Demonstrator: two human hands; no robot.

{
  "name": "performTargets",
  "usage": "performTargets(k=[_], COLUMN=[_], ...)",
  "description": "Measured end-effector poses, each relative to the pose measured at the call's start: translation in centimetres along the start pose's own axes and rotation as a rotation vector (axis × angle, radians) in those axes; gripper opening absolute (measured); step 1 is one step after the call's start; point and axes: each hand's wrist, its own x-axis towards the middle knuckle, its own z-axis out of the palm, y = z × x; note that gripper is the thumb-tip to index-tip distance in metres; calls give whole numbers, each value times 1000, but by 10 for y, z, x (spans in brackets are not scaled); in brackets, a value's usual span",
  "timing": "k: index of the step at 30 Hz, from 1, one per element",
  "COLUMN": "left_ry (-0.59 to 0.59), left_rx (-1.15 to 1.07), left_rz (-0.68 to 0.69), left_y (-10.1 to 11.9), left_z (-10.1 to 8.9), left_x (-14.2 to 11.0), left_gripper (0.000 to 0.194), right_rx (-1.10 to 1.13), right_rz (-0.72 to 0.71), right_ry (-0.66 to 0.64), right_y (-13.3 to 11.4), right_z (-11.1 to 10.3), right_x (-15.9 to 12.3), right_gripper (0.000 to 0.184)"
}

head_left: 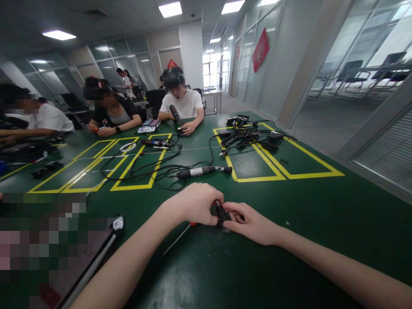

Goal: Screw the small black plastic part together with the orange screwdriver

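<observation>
Over the near part of the green table (257, 274), my left hand (199, 204) and my right hand (252, 221) meet around a small black piece (222, 212). Its exact kind is hard to make out because fingers cover much of it. Both hands are closed on it, my left from the upper left and my right from the right side. Below my left hand lies a screwdriver (177, 239), its thin metal shaft pointing to the lower left and its orange-red end partly hidden by that hand. Something clear and rounded (226, 230) shows just under the black piece.
Beyond my hands lies an electric screwdriver (198, 171) with looped black cable. Black adapters and cables (244, 136) are heaped in yellow-taped areas. Small dark screws (284, 161) lie at right. A dark flat case (86, 257) is at lower left. Co-workers sit across the table.
</observation>
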Motion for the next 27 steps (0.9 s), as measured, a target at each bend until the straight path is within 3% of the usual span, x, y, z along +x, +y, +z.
performTargets(k=[19, 27], left_ry=[44, 20], left_rx=[87, 66], left_rz=[26, 23], left_y=[9, 9], left_z=[2, 0], left_x=[2, -2], left_gripper=[17, 19], right_rx=[-56, -62], right_rz=[-102, -109], right_ry=[-1, 17], right_y=[10, 13], right_z=[0, 1], right_x=[4, 6], right_gripper=[20, 14])
